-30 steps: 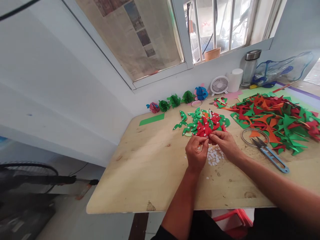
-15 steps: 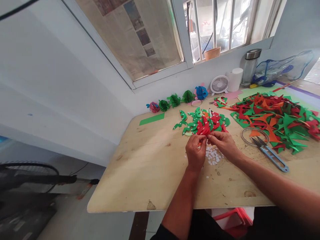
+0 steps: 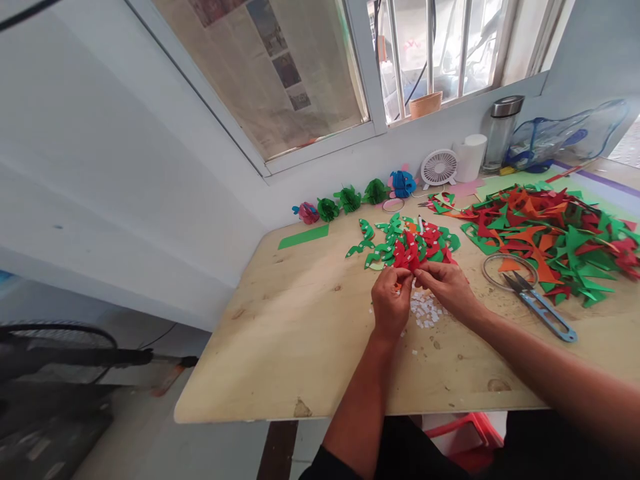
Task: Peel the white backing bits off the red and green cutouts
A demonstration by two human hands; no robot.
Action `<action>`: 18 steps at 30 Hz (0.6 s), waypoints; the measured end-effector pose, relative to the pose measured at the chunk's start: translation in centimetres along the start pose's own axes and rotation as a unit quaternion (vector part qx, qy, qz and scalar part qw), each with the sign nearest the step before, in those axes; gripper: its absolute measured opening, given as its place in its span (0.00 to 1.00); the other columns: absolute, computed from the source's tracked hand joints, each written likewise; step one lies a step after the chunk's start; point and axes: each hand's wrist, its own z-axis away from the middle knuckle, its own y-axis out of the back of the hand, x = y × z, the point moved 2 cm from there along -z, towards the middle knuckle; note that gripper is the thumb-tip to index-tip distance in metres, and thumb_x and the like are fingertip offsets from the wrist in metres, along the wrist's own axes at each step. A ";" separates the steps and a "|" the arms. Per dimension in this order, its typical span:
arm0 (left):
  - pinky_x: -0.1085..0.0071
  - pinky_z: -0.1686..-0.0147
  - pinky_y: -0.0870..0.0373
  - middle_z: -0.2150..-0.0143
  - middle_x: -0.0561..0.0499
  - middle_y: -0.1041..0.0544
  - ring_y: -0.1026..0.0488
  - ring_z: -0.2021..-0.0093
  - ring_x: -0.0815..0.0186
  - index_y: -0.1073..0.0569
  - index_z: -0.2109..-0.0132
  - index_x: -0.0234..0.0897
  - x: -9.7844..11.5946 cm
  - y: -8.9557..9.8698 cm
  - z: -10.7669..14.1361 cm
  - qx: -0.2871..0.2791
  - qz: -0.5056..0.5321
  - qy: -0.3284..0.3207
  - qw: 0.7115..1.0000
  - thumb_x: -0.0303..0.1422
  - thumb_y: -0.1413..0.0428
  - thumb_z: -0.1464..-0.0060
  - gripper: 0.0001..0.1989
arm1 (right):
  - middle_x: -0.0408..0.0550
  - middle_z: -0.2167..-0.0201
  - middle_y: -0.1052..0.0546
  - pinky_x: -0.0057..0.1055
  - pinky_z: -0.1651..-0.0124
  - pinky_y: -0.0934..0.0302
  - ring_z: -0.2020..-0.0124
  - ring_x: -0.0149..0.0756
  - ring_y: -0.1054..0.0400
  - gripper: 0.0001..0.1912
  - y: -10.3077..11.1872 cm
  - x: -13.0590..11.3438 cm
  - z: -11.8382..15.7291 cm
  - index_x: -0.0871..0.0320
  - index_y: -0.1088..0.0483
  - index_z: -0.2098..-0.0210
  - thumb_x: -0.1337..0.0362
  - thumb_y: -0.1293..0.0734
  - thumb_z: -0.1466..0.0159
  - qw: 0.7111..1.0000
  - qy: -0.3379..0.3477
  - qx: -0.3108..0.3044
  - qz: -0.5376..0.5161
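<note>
Left hand (image 3: 391,300) and right hand (image 3: 447,288) nearly touching, fingertips pinched, held thing unclear; red paper pieces (image 3: 407,249) just beyond.

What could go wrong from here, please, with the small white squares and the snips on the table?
The small white squares lie loose close to both hands, so the right hand might brush and scatter them. The snips lie with pointed blades exposed near the right forearm; a careless reach that way could perhaps prick the skin.
</note>
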 end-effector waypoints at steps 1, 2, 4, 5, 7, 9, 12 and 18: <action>0.71 0.66 0.34 0.70 0.50 0.26 0.30 0.67 0.67 0.27 0.66 0.37 0.0 0.0 0.0 -0.002 0.000 0.001 1.000 0.33 0.46 0.47 0.05 | 0.44 0.83 0.30 0.27 0.76 0.48 0.79 0.31 0.40 0.16 0.0 0.1 0.0 0.59 0.32 0.80 0.57 0.39 0.42 1.000 0.001 0.000 0.000; 0.71 0.66 0.34 0.70 0.50 0.26 0.30 0.67 0.67 0.27 0.66 0.37 0.0 0.0 0.0 -0.002 0.001 0.001 1.000 0.33 0.46 0.47 0.05 | 0.44 0.83 0.30 0.27 0.77 0.48 0.80 0.30 0.41 0.16 0.0 0.1 0.0 0.59 0.32 0.80 0.57 0.39 0.42 1.000 0.003 -0.001 -0.001; 0.71 0.66 0.34 0.70 0.50 0.26 0.30 0.68 0.66 0.28 0.67 0.37 0.0 0.0 -0.1 -0.002 0.001 0.002 1.000 0.33 0.45 0.48 0.04 | 0.43 0.84 0.30 0.26 0.78 0.49 0.81 0.29 0.42 0.16 -0.1 0.2 0.0 0.59 0.32 0.80 0.57 0.39 0.42 1.000 0.006 -0.002 -0.004; 0.71 0.66 0.34 0.70 0.50 0.26 0.30 0.68 0.66 0.28 0.67 0.37 0.0 0.0 -0.1 -0.001 0.001 0.004 1.000 0.33 0.45 0.48 0.04 | 0.43 0.84 0.31 0.26 0.78 0.50 0.81 0.29 0.43 0.15 -0.1 0.2 0.0 0.59 0.32 0.80 0.58 0.39 0.42 1.000 0.005 -0.003 -0.003; 0.71 0.66 0.34 0.71 0.50 0.27 0.30 0.68 0.66 0.28 0.67 0.37 -0.1 0.0 -0.1 -0.001 0.000 0.008 1.000 0.33 0.45 0.48 0.04 | 0.43 0.84 0.30 0.26 0.78 0.50 0.81 0.29 0.42 0.15 0.0 0.2 0.0 0.59 0.32 0.80 0.58 0.39 0.42 1.000 0.004 -0.003 -0.002; 0.71 0.66 0.34 0.71 0.50 0.27 0.30 0.68 0.66 0.29 0.68 0.37 -0.1 0.0 0.0 -0.003 0.002 0.011 1.000 0.33 0.46 0.48 0.05 | 0.44 0.83 0.30 0.27 0.78 0.49 0.80 0.30 0.41 0.15 0.0 0.1 0.0 0.59 0.32 0.80 0.58 0.39 0.42 1.000 0.000 -0.003 -0.002; 0.71 0.66 0.34 0.71 0.50 0.27 0.30 0.68 0.66 0.29 0.68 0.37 -0.1 -0.1 0.0 -0.008 0.006 0.011 1.000 0.33 0.47 0.47 0.05 | 0.45 0.82 0.28 0.27 0.76 0.46 0.78 0.32 0.39 0.15 -0.1 0.1 0.0 0.58 0.32 0.80 0.57 0.39 0.42 1.000 -0.008 0.001 -0.018; 0.71 0.66 0.35 0.71 0.50 0.27 0.31 0.68 0.67 0.30 0.68 0.37 -0.2 -0.2 0.1 -0.009 -0.015 -0.009 1.000 0.33 0.48 0.46 0.05 | 0.44 0.82 0.28 0.27 0.75 0.44 0.78 0.32 0.38 0.15 -0.4 0.5 -0.1 0.58 0.32 0.80 0.55 0.37 0.44 0.994 -0.051 0.003 -0.102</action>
